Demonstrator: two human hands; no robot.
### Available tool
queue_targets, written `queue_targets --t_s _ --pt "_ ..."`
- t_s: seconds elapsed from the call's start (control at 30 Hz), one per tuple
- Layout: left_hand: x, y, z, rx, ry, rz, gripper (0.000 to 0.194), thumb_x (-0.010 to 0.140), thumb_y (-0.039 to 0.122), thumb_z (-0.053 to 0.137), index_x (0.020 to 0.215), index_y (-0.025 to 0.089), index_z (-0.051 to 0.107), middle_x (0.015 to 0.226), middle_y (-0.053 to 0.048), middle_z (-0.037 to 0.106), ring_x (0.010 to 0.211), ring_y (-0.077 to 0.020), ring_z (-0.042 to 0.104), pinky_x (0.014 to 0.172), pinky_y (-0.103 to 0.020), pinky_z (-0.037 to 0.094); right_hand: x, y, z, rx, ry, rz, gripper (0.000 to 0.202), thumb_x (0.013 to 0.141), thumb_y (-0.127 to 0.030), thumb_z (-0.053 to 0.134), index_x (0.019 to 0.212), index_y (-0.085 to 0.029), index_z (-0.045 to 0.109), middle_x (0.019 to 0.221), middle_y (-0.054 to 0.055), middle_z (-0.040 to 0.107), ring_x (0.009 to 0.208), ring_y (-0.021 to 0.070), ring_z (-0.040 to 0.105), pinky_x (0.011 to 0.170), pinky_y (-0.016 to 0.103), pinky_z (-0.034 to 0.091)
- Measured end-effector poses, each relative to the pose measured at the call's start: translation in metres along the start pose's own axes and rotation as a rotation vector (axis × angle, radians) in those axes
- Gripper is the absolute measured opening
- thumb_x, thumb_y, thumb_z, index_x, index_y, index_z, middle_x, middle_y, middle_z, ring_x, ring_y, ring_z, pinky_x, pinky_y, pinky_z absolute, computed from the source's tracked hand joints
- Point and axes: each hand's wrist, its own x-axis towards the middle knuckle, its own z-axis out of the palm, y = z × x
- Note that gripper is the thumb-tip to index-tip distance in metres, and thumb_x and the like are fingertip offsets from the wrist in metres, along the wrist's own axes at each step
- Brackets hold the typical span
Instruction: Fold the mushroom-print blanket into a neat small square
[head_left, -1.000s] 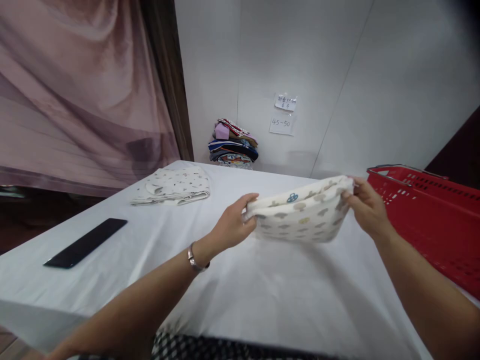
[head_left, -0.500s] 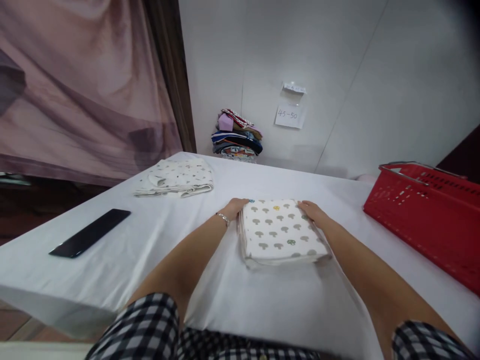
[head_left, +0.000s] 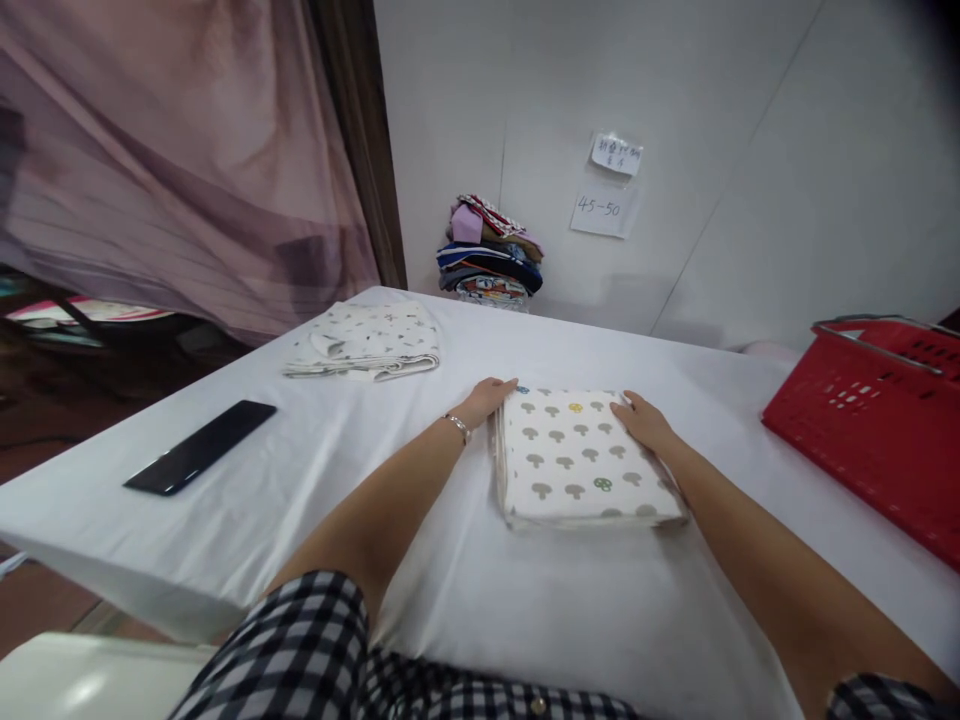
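A folded white cloth with grey mushroom prints (head_left: pixel 577 460) lies on the white-covered table in front of me. My left hand (head_left: pixel 487 397) grips its far left corner, thumb on top and the other fingers partly hidden at the side. At the far right corner, my right hand (head_left: pixel 643 420) rests with its thumb and fingers a little apart on the top and edge. Another folded white cloth with small dark prints (head_left: pixel 375 342) lies farther back on the left, touched by neither hand.
On the left lies a flat black object (head_left: pixel 201 447). A red basket with metal handles (head_left: pixel 870 430) stands at the right. Stacked clothes (head_left: pixel 491 255) sit beyond the table's back edge, against the wall. A pale seat (head_left: pixel 97 680) shows at the lower left.
The view has shifted, so most things appear farther right or higher. My right hand's fingers have spread and lie more over the cloth's corner. My left hand keeps its place.
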Motion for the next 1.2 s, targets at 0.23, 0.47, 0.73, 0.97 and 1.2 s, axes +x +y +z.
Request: queue_targets --t_s 0.23,0.47,0.73,0.97,1.2 --pt "-0.035 0.006 -0.017 0.026 0.069 0.153 0.05 0.082 0.055 0.052 0.113 0.015 0.057 0.122 -0.012 0.06 0.11 -0.0236 0.056 0.092 -0.031 0.041 -0.067 -0.031 -0.002 -0.136 -0.019 -0.463 0.058 0.09 -0.058 0.035 0.14 -0.028 0.038 0.15 0.005 0.032 0.139 0.0284 0.024 0.112 0.049 0.023" --pt "-0.109 0.002 0.014 0.388 -0.036 0.642 0.049 0.087 0.048 0.048 0.128 0.021 0.049 0.139 -0.009 0.048 0.128 -0.0233 0.043 0.106 -0.038 0.033 -0.094 -0.038 -0.004 -0.26 -0.162 -0.485 0.057 0.092 -0.058 0.03 0.141 -0.03 0.038 0.152 0.007 0.027 0.14 0.0305 0.02 0.11 0.058 0.019" --pt "-0.133 -0.016 0.017 0.503 -0.261 0.696 0.04 0.092 0.046 0.04 0.119 0.023 0.057 0.133 -0.006 0.055 0.127 -0.0224 0.044 0.109 -0.043 0.028 -0.11 -0.015 -0.014 -0.125 -0.178 -0.368 0.051 0.091 -0.055 0.035 0.133 -0.03 0.049 0.148 0.004 0.036 0.139 0.0289 0.025 0.11 0.057 0.023" --pt "-0.16 -0.019 -0.013 0.339 -0.039 0.68 0.025 0.083 0.039 0.059 0.099 0.02 0.065 0.106 -0.005 0.066 0.096 -0.0195 0.06 0.085 -0.033 0.048 -0.147 -0.033 -0.022 0.116 0.034 -0.589 0.036 0.092 -0.046 0.044 0.115 -0.027 0.064 0.121 0.004 0.064 0.124 0.0251 0.049 0.107 0.047 0.037" --pt "-0.174 -0.042 -0.006 0.697 -0.096 1.026 0.017 0.081 0.025 0.062 0.097 0.019 0.063 0.1 -0.006 0.064 0.098 -0.0207 0.056 0.086 -0.039 0.045 -0.161 -0.046 -0.001 -0.01 -0.077 -0.899 0.038 0.093 -0.04 0.046 0.127 -0.025 0.055 0.129 0.006 0.058 0.125 0.0258 0.048 0.103 0.05 0.04"
